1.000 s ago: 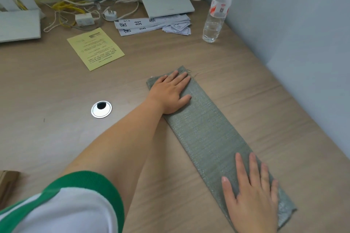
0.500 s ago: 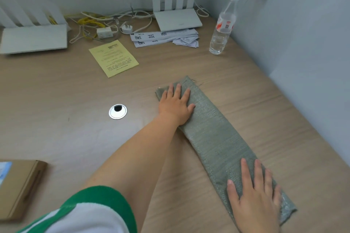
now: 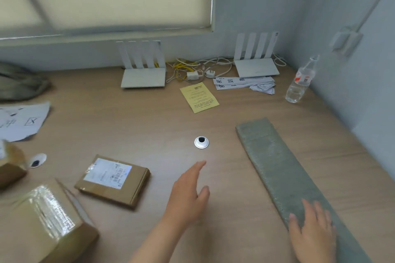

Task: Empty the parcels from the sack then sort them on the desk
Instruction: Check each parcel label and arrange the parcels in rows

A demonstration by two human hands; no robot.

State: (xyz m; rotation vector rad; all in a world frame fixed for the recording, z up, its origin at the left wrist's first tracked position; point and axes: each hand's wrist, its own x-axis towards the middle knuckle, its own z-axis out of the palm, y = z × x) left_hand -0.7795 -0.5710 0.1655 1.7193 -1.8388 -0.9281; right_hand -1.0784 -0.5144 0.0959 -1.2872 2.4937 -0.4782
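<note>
Pressing flat, our right hand pins the folded sack at its near end; our left hand hovers spread, holding nothing, with the flat parcel to its left. We judge a hasty reach could knock that parcel into the taped box beside it.

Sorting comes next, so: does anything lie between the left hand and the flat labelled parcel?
Nothing visible does. Only bare desk separates the left hand from the flat parcel; the cable grommet sits farther back, off that line.
</note>
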